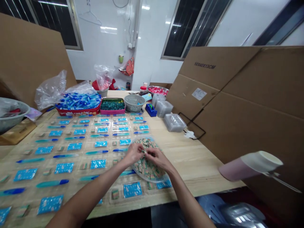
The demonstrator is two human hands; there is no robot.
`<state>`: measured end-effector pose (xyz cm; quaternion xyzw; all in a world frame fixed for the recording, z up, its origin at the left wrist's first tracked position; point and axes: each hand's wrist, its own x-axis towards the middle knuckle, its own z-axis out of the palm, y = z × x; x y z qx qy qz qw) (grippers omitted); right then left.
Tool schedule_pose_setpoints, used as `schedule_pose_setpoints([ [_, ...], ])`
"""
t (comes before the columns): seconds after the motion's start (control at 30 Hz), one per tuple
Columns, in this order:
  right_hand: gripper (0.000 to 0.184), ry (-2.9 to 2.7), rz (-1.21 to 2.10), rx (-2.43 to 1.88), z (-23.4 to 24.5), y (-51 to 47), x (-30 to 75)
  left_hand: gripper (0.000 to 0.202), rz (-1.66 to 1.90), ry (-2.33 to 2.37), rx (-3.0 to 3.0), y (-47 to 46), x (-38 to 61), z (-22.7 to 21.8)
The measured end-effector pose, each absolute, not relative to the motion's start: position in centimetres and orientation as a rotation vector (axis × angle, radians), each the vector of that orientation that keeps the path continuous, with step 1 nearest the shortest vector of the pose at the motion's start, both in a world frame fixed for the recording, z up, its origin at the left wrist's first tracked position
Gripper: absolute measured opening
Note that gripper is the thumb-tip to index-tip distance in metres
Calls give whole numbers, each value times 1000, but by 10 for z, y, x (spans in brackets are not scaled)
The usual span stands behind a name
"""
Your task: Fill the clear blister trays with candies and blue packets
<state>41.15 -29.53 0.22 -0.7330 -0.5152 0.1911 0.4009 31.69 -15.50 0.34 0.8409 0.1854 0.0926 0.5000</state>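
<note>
My left hand and my right hand meet over a clear plastic dish filled with small wrapped pieces. Both hands have their fingers pinched together on one small piece held between them, just above the heap. Rows of clear blister trays cover the wooden table to the left of the dish. Each tray holds a blue packet, a blue pen-like stick and a small piece.
At the back stand a red tin of blue sticks, a pink tin of dark green pieces, a grey mesh basket, a blue tape dispenser and stacks of clear trays. Cardboard sheets lean on the right. A pink cup lies near me.
</note>
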Motion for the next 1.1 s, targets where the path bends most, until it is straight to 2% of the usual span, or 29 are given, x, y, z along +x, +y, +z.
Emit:
schedule_pose_setpoints([
  [0.13, 19, -1301, 358, -1880, -1, -298, 408, 19, 234, 496, 1967, -159, 325, -7],
  [0.23, 27, -1190, 289, -1914, -9, -299, 407, 12, 239, 517, 1932, -158, 327, -11],
  [0.4, 9, -1183, 169, -1973, -10, -298, 410, 6, 218, 527, 1870, -159, 329, -14],
  [0.9, 13, -930, 314, -1908, -21, -295, 417, 27, 85, 545, 1600, -164, 332, -14],
  [1.1, 11, -919, 230, -2002, -23, -295, 414, 8, 25, 494, 1678, -163, 333, -14],
])
